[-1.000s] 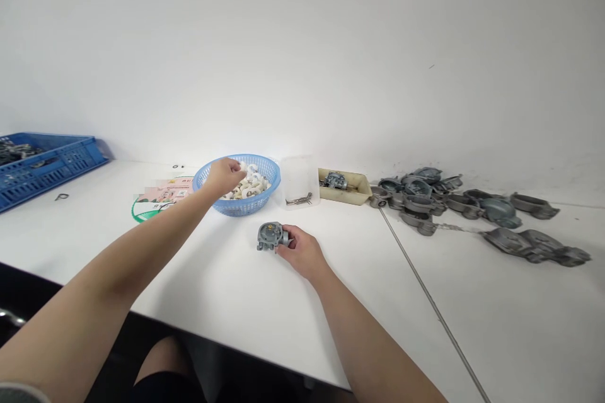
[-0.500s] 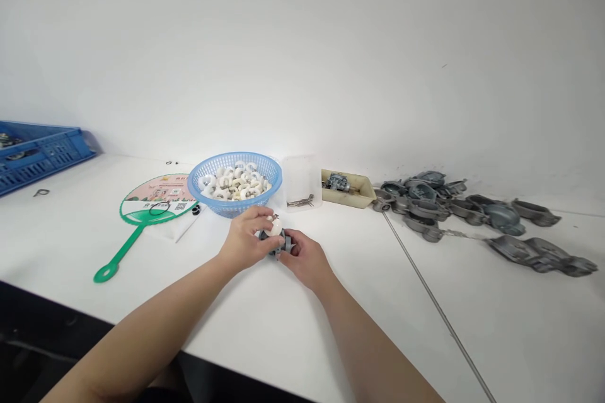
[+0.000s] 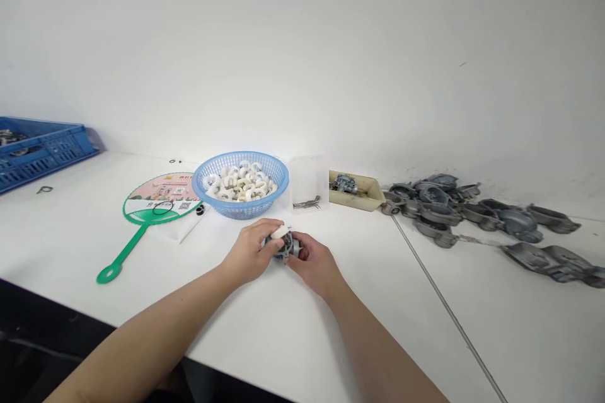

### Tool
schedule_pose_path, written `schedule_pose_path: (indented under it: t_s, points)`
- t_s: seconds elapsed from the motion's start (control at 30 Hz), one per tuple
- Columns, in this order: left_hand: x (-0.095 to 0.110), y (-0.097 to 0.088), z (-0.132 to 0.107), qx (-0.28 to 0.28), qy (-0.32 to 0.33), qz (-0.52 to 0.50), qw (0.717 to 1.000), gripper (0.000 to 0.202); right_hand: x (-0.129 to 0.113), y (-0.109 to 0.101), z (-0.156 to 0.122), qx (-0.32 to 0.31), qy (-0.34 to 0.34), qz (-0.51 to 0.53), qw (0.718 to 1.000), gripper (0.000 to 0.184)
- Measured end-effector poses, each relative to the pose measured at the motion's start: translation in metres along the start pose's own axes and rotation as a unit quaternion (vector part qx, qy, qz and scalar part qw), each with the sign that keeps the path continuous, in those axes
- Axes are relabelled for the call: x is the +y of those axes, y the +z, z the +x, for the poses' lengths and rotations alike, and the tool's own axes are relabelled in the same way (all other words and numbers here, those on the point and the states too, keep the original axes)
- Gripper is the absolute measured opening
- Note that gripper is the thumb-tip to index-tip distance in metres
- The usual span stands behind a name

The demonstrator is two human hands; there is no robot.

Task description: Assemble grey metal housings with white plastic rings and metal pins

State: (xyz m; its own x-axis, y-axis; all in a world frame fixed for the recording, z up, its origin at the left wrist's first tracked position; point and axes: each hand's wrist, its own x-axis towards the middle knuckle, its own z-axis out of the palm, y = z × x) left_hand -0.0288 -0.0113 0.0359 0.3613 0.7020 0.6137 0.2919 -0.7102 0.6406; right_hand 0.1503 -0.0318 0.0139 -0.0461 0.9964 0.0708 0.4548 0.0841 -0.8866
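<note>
- Head view, looking down at a white table (image 3: 142,277) with two bare forearms reaching in from the bottom edge.
- Left hand (image 3: 248,250): fingers curl narrowly around a white piece (image 3: 280,232), pressing it against the top of a gray carburetor (image 3: 288,247).
- Right hand (image 3: 314,264): fingers close on the far side of the carburetor, steadying it. The exact finger contact is partly hidden.
- Carburetor: held just above the table, between both hands, in front of the basket. Whether the white piece is seated cannot be told.
- Work in hand: both hands are fitting the white piece to the carburetor.
- Just beyond: a blue basket (image 3: 241,154) full of white pieces (image 3: 239,182), a clear tub (image 3: 309,176) with metal pins (image 3: 306,203), and a cream tray (image 3: 354,192) holding another carburetor (image 3: 343,184).
- Farther off: gray castings (image 3: 435,201) to the right, a green fan (image 3: 161,195) and a blue crate (image 3: 42,151) to the left.
</note>
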Motion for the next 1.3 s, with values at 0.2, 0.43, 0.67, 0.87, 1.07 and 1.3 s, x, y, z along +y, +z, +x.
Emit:
schedule_pose_path:
  t_s: [0.2,0.43,0.67,0.87,1.07,1.3]
  points:
    - [-0.005,0.004,0.001,0.032,-0.151,-0.063,0.986,0.033,-0.001,0.001,0.0,0.004,0.01,-0.009,1.0,0.044]
    - [-0.015,0.011,0.009,0.056,-0.168,-0.068,0.982,0.033,-0.006,0.001,-0.001,0.005,0.011,-0.012,1.0,0.043]
    - [-0.014,0.014,0.011,0.04,-0.169,0.01,0.985,0.033,-0.007,0.001,-0.001,0.003,0.006,-0.003,1.0,0.042]
    - [-0.01,0.017,0.005,0.079,-0.155,0.053,0.983,0.026,-0.006,0.001,0.001,0.005,0.003,0.006,1.0,0.043]
    - [-0.02,0.023,0.002,0.083,-0.128,0.037,0.988,0.023,-0.004,0.0,0.001,-0.008,-0.018,0.022,1.0,0.043]
    - [-0.022,0.018,-0.003,-0.042,-0.071,0.012,0.997,0.038,-0.013,-0.001,-0.004,0.009,-0.019,-0.004,1.0,0.039]
